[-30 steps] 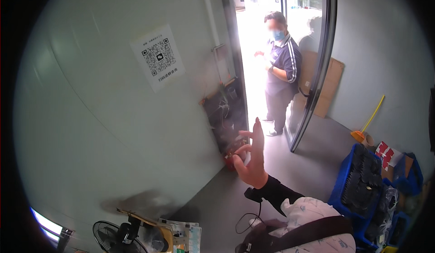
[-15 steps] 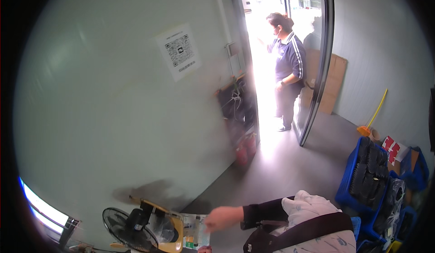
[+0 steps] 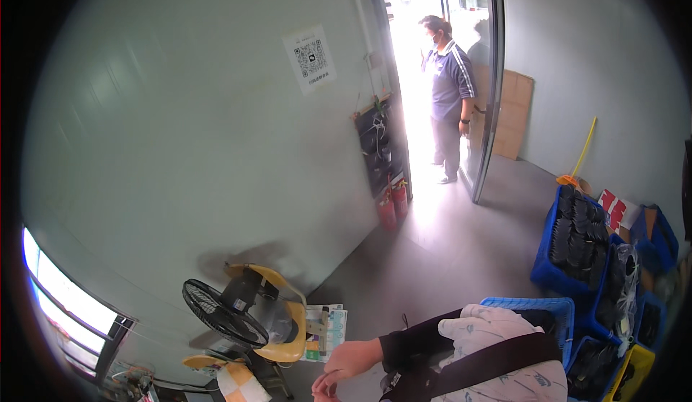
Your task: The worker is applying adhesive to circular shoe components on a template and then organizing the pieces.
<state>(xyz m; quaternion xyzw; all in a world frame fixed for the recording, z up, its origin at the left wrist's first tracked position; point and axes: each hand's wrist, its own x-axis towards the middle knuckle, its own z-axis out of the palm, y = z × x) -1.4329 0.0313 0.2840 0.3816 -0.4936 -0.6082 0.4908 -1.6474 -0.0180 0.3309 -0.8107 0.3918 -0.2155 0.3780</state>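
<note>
My right hand (image 3: 351, 359), in a black sleeve, reaches leftward from my body near the lower edge. Its fingers are curled and pressed together, and anything in them is hidden. Just below, part of my left hand (image 3: 324, 389) shows against the right fingers. Its visible fingers are bent inward, while the lower edge cuts off the rest. Beyond the hands, printed sheets (image 3: 336, 330) lie beside a yellow chair (image 3: 292, 341). A black fan (image 3: 225, 314) stands in front of that chair.
A person (image 3: 450, 96) stands in the open glass doorway (image 3: 490, 106). Red fire extinguishers (image 3: 393, 206) stand by the wall. Blue crates (image 3: 548, 265) of dark items crowd the right, with a light-blue basket (image 3: 530, 303) beside me and a yellow-handled broom (image 3: 585, 146) behind.
My view has shifted, bringing more of the floor and chair into sight. My hands have come together near the lower edge. The person in the doorway has lowered an arm.
</note>
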